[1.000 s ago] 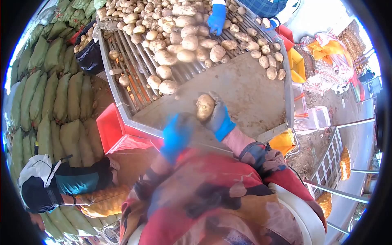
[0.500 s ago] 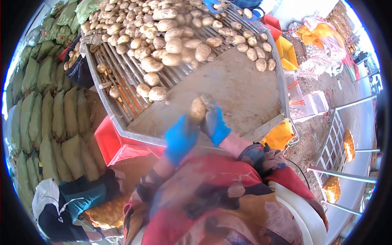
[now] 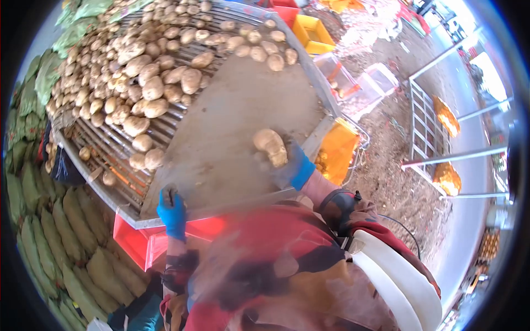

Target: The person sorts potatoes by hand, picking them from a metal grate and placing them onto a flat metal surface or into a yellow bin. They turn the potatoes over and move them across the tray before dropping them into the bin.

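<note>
Fingers of the gloved right hand (image 3: 296, 166) hold a knobbly potato (image 3: 270, 147) by its side, over the bare near part of the worktop (image 3: 221, 127). The gloved left hand (image 3: 172, 214) has curled fingers at the worktop's near-left edge; whether they grip anything, I cannot tell. Loose potatoes (image 3: 153, 88) cover the worktop's slatted far-left part; green sacks (image 3: 69, 220) lie beyond its left side.

- Holding a lumpy potato (image 3: 270, 148) in the gloved right hand (image 3: 291, 167), near centre, over the surface (image 3: 237, 116).
- Curling the gloved left hand (image 3: 172, 212) near the surface's lower edge, above a red bin (image 3: 132, 240).
- Showing heaped potatoes (image 3: 146, 85) on bars (image 3: 178, 126), upper left; green sacks (image 3: 77, 231), lower left.
</note>
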`<state>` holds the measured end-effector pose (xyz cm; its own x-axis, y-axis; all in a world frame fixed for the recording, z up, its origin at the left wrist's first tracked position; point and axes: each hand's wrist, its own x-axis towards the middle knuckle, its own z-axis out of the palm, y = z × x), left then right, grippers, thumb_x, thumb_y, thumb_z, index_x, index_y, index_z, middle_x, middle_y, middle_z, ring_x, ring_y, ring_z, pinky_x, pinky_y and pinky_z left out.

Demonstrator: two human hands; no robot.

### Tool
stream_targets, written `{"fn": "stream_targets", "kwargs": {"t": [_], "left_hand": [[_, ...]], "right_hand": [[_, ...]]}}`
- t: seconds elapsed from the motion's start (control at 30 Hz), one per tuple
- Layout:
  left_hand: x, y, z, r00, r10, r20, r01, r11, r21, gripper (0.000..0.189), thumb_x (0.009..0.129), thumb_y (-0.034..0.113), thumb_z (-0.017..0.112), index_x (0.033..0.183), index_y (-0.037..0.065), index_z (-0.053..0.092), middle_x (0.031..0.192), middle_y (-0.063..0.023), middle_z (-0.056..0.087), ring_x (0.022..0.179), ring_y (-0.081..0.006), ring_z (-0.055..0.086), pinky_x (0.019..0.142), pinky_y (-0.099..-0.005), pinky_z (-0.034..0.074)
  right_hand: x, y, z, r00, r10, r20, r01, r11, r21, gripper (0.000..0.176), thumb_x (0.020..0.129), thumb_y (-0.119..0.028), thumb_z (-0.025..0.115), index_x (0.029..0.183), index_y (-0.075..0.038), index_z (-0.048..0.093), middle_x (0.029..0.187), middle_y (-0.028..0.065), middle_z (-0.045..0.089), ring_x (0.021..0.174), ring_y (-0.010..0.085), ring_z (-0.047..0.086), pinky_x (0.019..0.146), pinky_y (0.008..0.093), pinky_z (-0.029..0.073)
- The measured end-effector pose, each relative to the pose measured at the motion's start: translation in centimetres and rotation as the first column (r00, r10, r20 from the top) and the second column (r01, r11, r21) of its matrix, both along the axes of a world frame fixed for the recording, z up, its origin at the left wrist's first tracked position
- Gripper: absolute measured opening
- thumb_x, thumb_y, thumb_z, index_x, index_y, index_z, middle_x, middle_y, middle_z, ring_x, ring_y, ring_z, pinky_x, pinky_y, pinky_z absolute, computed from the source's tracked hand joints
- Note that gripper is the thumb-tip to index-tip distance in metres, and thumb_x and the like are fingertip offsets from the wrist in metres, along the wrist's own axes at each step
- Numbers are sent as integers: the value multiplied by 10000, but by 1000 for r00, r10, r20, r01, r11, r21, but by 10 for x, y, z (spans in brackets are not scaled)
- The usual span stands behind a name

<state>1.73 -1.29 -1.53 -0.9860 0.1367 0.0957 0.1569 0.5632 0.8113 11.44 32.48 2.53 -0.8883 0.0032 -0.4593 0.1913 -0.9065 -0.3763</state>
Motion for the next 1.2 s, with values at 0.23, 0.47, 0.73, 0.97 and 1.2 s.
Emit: {"fn": "stream_targets", "kwargs": {"t": [0.23, 0.47, 0.73, 0.97, 1.2], "left_hand": [[0, 6, 1, 1000, 3, 16, -3, 1000, 1, 96, 907, 117, 562, 953, 67, 630, 646, -17, 586, 538, -81, 534, 494, -256, 428], [3, 12, 14, 992, 10, 125, 1, 997, -83, 141, 900, 155, 566, 929, 34, 634, 658, -20, 558, 542, -95, 500, 504, -287, 428], [-3, 6, 4, 990, -12, 140, 26, 994, -104, 125, 916, 165, 566, 951, 66, 635, 641, -23, 604, 509, -85, 549, 470, -265, 444], [-3, 6, 3, 986, 8, 164, 8, 995, -100, 122, 919, 178, 569, 948, 78, 633, 639, -26, 615, 507, -90, 560, 468, -267, 446], [-3, 8, 5, 992, -20, 121, 44, 980, -195, 135, 920, 195, 559, 943, 81, 629, 648, -44, 638, 523, -114, 591, 498, -281, 461]], "right_hand": [[50, 21, -1, 971, -217, -102, 218, 976, 0, 398, 943, -356, 496, 1197, -53, 549, 1027, 169, 657, 804, 216, 664, 609, 316, 545], [73, 5, -13, 877, -421, -233, 471, 650, 596, 448, 961, -448, 461, 1177, -67, 556, 1015, 168, 658, 790, 230, 670, 623, 324, 558], [73, 29, -11, 967, -251, -53, 246, 966, -79, 561, 940, -589, 414, 1104, -74, 565, 870, 188, 670, 658, 269, 676, 467, 333, 538], [69, 29, -10, 942, -330, -58, 320, 938, -136, 584, 920, -602, 442, 1099, -59, 561, 904, 207, 671, 674, 311, 674, 502, 364, 554], [94, 68, -88, 882, -448, -145, 445, 690, 571, 495, 920, -513, 520, 1113, -60, 561, 944, 169, 663, 722, 287, 670, 587, 385, 572]]}}
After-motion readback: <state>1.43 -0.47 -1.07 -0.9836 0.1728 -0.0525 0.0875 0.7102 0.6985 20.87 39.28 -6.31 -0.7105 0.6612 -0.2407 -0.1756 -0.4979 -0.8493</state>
